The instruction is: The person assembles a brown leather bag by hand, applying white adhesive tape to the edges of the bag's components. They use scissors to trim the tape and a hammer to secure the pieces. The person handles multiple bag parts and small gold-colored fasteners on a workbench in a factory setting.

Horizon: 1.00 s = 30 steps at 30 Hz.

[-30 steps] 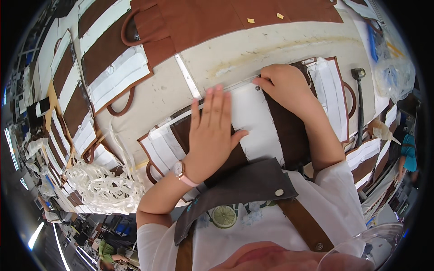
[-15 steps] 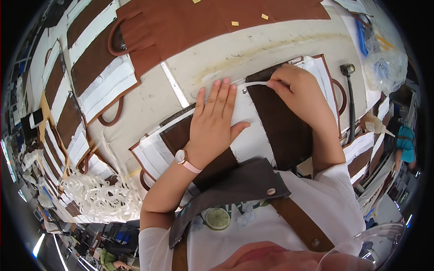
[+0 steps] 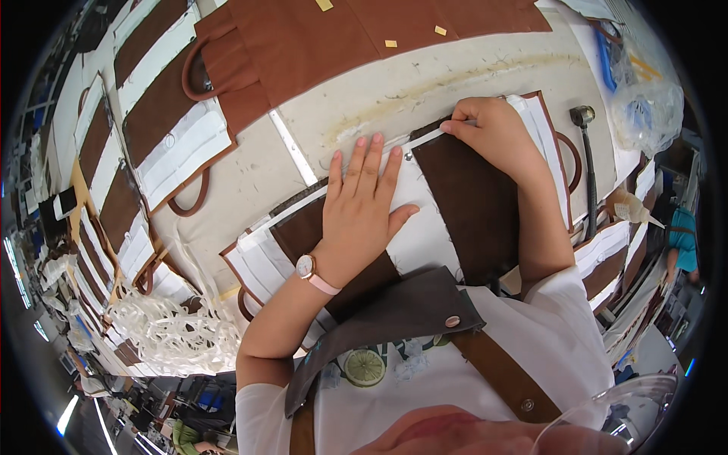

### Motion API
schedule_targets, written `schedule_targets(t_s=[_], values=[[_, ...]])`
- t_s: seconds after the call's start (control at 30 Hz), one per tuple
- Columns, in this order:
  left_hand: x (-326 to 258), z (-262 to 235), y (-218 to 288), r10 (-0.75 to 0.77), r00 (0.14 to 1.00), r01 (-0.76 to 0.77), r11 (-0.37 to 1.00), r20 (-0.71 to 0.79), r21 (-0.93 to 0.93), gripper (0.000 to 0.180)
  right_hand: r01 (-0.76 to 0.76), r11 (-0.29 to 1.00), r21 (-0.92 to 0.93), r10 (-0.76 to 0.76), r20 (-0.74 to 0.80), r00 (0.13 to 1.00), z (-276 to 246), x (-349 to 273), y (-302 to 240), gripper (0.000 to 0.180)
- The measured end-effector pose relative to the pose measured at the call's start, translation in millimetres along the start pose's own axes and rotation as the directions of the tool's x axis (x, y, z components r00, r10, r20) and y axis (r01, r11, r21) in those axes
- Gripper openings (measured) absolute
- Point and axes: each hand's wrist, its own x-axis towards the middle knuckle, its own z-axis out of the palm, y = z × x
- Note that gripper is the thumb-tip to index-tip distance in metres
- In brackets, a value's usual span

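Both hands rest on a brown and white bag piece (image 3: 455, 205) in the middle of the frame. The left hand (image 3: 362, 201) lies flat on it, fingers spread wide and pointing up, pressing down on the white part. The right hand (image 3: 489, 133) is just to the upper right, with its fingertips pinched tight on a thin white strip (image 3: 425, 139) at the bag piece's top edge. That strip runs sideways, from the right hand toward the left hand's fingertips, so the right hand is nearer to its end. Above the hands is a bare patch of the pale worktable (image 3: 425, 83). A hammer (image 3: 588, 163) lies close on the right. More brown bags (image 3: 303, 45) lie at the top, and white netting (image 3: 174, 334) sits at the lower left.
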Motion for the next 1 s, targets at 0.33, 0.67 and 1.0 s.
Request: schedule_targets(t_s=[0.33,0.67,1.0], values=[[18,14,30,0.071,0.989,-0.054,0.990,-0.131,0.127,0.076,-0.086,0.953,0.289,0.050,0.132,0.990,-11,3,5,0.027],[23,7,31,0.069,0.992,-0.053,0.988,-0.104,0.143,0.075,0.016,1.000,-0.007,-0.016,-0.004,1.000,1,3,1,0.028],[38,3,37,0.024,0.995,-0.014,0.993,-0.092,0.118,0.062,0.016,0.997,-0.070,-0.020,-0.064,0.998,3,-3,-7,0.023]])
